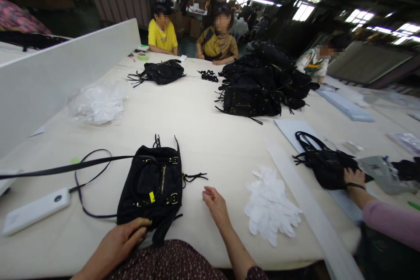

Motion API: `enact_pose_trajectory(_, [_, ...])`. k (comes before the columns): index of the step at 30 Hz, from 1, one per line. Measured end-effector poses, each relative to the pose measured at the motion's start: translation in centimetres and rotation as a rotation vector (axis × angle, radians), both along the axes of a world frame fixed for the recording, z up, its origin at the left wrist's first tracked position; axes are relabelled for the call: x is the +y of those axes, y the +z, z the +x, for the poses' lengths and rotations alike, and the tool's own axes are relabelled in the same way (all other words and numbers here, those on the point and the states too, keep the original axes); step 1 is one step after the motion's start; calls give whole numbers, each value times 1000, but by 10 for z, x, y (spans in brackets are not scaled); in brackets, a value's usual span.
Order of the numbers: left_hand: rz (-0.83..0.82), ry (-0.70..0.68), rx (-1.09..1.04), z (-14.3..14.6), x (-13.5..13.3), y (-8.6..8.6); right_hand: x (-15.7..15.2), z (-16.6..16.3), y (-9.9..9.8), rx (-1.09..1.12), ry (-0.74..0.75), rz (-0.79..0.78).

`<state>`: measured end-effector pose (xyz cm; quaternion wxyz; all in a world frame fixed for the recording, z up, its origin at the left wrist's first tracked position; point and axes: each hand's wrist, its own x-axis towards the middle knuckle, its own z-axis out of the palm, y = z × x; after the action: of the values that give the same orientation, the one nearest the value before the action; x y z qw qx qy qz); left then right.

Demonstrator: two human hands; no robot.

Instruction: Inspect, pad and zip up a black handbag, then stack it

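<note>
A black handbag (144, 179) with gold buckles, a gold front zipper and thin tassels lies on the table in front of me. A small yellow tag (152, 197) is on its front. At the bag's near edge my left hand (127, 236) is closed, its fingertips pinching the fabric by a bit of gold metal. My right hand (216, 205) is to the right of the bag, apart from it, with loosely bent fingers and nothing in them. Further right lies a heap of white oval paper-like pieces (271, 205).
A white power bank (37, 211) with a black cable lies left, beside a strap. A clear plastic bag (98, 103) sits behind, near a white partition (65, 78). More black bags (249, 96) are piled at the back. On the right, a co-worker's hand (354, 177) touches another black bag (328, 164).
</note>
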<state>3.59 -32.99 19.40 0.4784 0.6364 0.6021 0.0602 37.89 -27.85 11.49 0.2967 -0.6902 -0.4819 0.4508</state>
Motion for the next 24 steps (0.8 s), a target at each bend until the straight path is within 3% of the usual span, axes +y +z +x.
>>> enact_pose_trajectory(4, [-47, 50, -225, 48, 32, -3, -20, -34, -7, 122, 103, -117])
enact_pose_trajectory(7, [-140, 233, -394, 68, 58, -6, -14, -61, -7, 143, 101, -142])
enact_pose_trajectory(9, [-151, 379, -447, 64, 71, -6, -7, -75, -6, 173, 54, -135])
enact_pose_trajectory(13, [-61, 638, -481, 15, 81, 0, 6, -96, -3, 294, -45, -128])
enact_pose_trajectory(17, [59, 883, -544, -68, 83, 3, 16, -110, -3, 319, -109, -152])
enact_pose_trajectory(21, [98, 946, -589, -141, 86, 0, 26, -123, 1, 330, -120, -179])
enact_pose_trajectory(24, [77, 918, -578, -158, 84, -3, 31, -138, 9, 377, -92, -177])
